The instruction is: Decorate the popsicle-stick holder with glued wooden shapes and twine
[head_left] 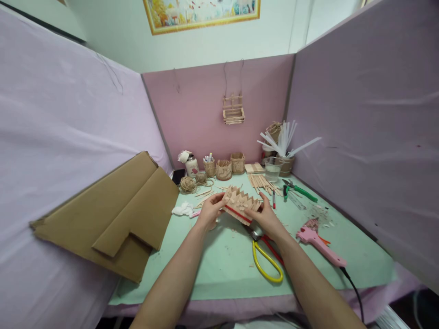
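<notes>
Pale wooden zigzag-topped, red-striped box (239,202) | just beyond the yellow-and-red-handled metal shears (255,235) | left hand (211,210): grip closed on its left end | right hand (268,215): grip likewise, right end (pink plastic glue gun (321,246) right of shears)

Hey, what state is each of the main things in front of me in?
Wooden piece: held up, toothed edge uppermost
Left hand: gripping the piece's left end
Right hand: gripping its right end
Pink glue gun: lying on its side
Yellow-and-red shears: lying down, splayed open
Green pliers: lying down, open
Clear tub: upright, uncovered
Twine ball: wound
Cardboard: tilted, creased
Small basket: suspended
</notes>
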Tool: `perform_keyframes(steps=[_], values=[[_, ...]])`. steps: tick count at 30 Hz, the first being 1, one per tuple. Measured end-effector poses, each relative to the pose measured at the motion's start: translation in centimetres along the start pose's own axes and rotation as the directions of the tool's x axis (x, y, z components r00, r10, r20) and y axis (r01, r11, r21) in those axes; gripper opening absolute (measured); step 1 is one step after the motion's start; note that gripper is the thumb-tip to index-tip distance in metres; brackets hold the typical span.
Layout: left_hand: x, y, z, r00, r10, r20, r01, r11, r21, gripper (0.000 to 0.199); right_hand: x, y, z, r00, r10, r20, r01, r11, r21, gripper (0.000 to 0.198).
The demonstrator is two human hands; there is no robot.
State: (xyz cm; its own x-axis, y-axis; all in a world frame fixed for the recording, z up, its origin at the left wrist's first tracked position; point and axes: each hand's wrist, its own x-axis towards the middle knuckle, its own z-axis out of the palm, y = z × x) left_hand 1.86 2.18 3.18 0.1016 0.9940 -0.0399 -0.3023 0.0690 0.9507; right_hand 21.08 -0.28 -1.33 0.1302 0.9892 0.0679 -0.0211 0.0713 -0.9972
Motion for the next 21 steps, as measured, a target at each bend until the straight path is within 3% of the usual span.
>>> perform_keyframes(steps=[21], values=[[0.1, -0.32, 0.14, 0.999, 0.027, -0.027, -0.028, 1.0, -0.012, 0.04, -0.05, 0.05, 0.15, 1.0, 0.013, -0.002, -0.013, 1.0, 0.012, 0.113]])
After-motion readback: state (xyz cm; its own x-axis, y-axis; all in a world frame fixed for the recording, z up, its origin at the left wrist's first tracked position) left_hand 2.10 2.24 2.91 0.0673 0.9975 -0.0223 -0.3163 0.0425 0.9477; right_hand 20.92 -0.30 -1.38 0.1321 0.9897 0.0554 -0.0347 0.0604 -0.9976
